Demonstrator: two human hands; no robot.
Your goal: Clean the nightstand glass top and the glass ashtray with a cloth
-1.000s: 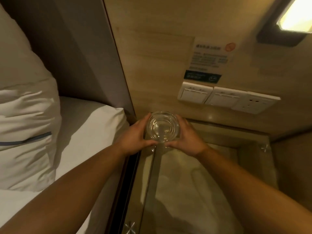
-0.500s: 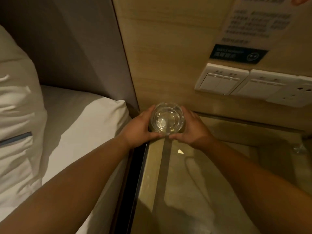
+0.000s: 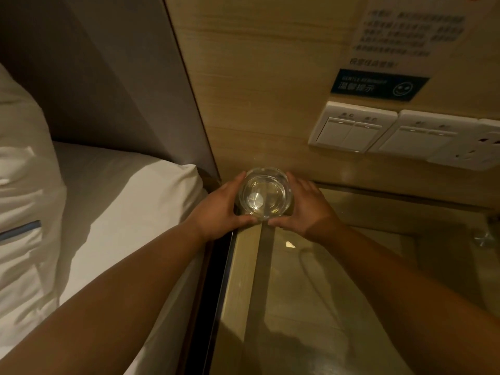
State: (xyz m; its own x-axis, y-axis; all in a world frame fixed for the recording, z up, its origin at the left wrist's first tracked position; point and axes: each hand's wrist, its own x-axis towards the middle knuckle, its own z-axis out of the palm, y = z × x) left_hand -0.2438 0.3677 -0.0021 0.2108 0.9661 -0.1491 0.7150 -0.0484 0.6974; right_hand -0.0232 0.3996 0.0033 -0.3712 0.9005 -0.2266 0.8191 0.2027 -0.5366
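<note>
The ashtray [image 3: 265,195], a round clear glass dish, is being held at the back left corner of the glass top [image 3: 311,293], just in front of the wooden wall panel [image 3: 257,90]. It is being clasped from both sides: the left hand [image 3: 220,212] is being pressed against its left wall and the right hand [image 3: 307,209] against its right wall, with both thumbs being laid along its near rim. Whether its base is touching the glass top or being kept just above it cannot be told. A bright reflection is being shown inside the ashtray, left of its centre. A bed [image 3: 113,212] with white linen is being seen to the left of the ashtray, with a pillow [image 3: 24,185] further left. Two switch plates [image 3: 351,128] and a socket [image 3: 476,150] are being seen on the wall to the right of the ashtray and above it, under a dark sign [image 3: 378,85].
</note>
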